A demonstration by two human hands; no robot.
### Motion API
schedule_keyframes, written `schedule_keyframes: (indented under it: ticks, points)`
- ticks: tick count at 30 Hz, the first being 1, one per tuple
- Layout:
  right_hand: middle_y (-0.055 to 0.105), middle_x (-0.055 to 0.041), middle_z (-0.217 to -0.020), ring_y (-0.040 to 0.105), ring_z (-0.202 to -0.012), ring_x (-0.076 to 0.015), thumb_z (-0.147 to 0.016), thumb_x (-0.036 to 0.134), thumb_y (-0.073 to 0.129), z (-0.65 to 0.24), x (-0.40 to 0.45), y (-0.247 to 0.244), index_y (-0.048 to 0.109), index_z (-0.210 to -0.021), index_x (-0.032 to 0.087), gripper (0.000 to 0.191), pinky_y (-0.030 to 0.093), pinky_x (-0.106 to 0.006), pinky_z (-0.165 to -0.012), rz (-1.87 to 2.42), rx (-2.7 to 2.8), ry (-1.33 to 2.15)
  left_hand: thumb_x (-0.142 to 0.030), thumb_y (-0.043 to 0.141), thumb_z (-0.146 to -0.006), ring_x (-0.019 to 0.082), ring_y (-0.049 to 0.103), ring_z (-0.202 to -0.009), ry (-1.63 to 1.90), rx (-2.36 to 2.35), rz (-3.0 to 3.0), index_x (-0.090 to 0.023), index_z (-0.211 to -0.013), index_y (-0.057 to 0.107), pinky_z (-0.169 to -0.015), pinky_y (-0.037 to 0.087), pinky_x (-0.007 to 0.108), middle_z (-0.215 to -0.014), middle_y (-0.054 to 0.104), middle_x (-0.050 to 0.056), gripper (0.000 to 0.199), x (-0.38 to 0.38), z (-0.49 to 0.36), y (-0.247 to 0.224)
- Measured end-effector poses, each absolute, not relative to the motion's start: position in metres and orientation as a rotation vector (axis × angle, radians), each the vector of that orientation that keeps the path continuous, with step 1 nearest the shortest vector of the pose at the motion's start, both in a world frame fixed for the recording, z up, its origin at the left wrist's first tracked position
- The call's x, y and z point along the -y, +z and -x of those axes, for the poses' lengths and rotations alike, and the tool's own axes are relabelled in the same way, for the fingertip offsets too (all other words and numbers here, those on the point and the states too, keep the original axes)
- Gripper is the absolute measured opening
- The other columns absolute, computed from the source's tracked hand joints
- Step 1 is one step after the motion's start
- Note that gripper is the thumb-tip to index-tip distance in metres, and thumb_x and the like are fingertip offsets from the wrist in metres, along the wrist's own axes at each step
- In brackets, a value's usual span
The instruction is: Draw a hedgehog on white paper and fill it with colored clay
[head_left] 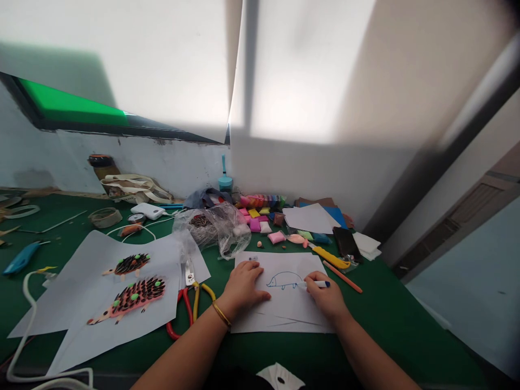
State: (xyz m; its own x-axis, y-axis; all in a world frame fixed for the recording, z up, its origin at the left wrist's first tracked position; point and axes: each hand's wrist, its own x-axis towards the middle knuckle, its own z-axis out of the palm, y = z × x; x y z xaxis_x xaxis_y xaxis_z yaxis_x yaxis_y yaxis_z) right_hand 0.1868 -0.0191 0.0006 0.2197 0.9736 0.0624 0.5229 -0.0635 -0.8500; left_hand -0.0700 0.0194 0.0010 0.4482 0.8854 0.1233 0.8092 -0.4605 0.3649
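Observation:
My right hand (pixel 324 292) grips a white marker with a dark blue end (pixel 326 284), its tip on the white paper (pixel 280 319). A blue outline drawing of a hedgehog (pixel 280 279) is on the sheet, with a pointed snout at the left and short legs below. Flat on the paper's left side rests my left hand (pixel 245 287), fingers spread, a gold bangle (pixel 221 314) on its wrist. Scissors with red and yellow handles (pixel 188 303) lie beside that wrist.
Two decorated hedgehogs (pixel 138 297) are on white sheets at left. Behind the paper are a crumpled plastic bag (pixel 219 227), several coloured clay packets (pixel 254 224) and a yellow cutter (pixel 331 257). An orange stick (pixel 343 277) lies at right. A white cable (pixel 24 325) runs along the left.

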Motion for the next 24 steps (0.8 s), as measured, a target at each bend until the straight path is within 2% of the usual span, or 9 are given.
schedule_keyframes:
  ticks: [17, 24]
  points:
    - [0.062, -0.0003, -0.06, 0.056, -0.062, -0.0186, -0.074, 0.034, 0.049, -0.187, 0.022, 0.003, 0.06, -0.061, 0.021, 0.021, 0.038, -0.026, -0.056, 1.701, 1.41, 0.782, -0.063, 0.074, -0.062, 0.032, 0.042, -0.128, 0.427, -1.466, -2.432, -0.024, -0.124, 0.062, -0.109, 0.031, 0.041, -0.137, 0.052, 0.008, 0.075, -0.02, 0.07, 0.002]
    - [0.059, -0.0012, -0.065, 0.053, -0.065, -0.0178, -0.082, 0.044, 0.049, -0.197, 0.018, -0.004, 0.064, -0.076, 0.019, 0.029, 0.04, -0.026, -0.057, 1.589, 1.228, 0.774, -0.062, 0.074, -0.062, 0.032, 0.041, -0.13, 0.407, -1.464, -2.421, -0.024, -0.124, 0.062, -0.11, 0.03, 0.042, -0.138, 0.051, 0.008, 0.074, -0.019, 0.069, 0.004]
